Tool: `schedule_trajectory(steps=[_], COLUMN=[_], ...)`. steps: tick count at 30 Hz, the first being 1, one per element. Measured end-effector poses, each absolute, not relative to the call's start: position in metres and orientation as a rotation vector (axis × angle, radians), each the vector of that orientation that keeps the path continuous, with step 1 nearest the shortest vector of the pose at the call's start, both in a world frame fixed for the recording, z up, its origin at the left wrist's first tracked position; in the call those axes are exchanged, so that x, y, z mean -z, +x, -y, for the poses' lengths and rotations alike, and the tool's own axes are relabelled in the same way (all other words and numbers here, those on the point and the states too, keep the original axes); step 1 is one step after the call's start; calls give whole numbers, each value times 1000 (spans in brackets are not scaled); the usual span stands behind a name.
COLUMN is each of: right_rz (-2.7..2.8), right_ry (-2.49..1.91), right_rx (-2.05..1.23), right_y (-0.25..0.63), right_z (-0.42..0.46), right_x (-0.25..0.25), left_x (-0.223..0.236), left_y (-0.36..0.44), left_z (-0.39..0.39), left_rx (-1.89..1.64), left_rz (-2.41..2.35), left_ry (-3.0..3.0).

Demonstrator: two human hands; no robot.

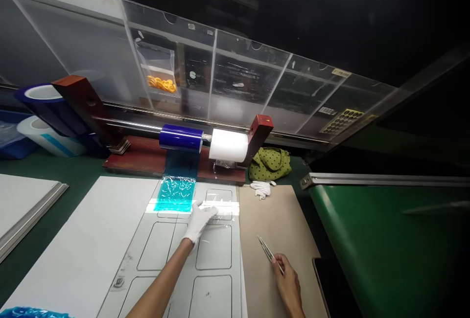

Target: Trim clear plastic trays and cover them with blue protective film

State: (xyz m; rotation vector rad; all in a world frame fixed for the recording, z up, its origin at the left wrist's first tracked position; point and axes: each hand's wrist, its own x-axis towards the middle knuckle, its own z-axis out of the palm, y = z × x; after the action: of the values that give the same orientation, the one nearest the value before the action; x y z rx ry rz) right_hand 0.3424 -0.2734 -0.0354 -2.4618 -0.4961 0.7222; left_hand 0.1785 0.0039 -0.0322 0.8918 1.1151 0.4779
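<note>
A strip of blue film (175,194) runs down from a blue film roll (179,138) at twelve o'clock onto the top of a white panel (215,254) marked with rounded rectangles. The top rectangles lie under film (its clear right part is hard to make out); the lower ones are bare. The gloved left hand (200,221) rests open on the film, holding nothing. At five o'clock, the bare right hand (287,279) pinches steel tweezers (270,254) above a tan board (279,220). A white film roll (228,145) sits at one o'clock.
</note>
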Motion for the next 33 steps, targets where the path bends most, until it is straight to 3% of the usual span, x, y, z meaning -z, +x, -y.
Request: schedule_trajectory(steps=[9, 15, 24, 28, 33], right_rz=[506, 538, 643, 655, 823], right_ry=[-2282, -2130, -1340, -1242, -1420], right_rx=[-519, -370, -1245, -1336, -1286], right_y=[327, 299, 208, 186, 178], right_z=[283, 302, 331, 357, 387], right_x=[32, 18, -58, -81, -96], left_x=[-17, -42, -69, -72, -77], left_y=[119, 57, 2, -3, -6], left_z=[40, 112, 219, 243, 264], left_rx=[-335, -319, -292, -331, -376], left_rz=[-953, -949, -907, -918, -961], left_ry=[949, 915, 745, 696, 727])
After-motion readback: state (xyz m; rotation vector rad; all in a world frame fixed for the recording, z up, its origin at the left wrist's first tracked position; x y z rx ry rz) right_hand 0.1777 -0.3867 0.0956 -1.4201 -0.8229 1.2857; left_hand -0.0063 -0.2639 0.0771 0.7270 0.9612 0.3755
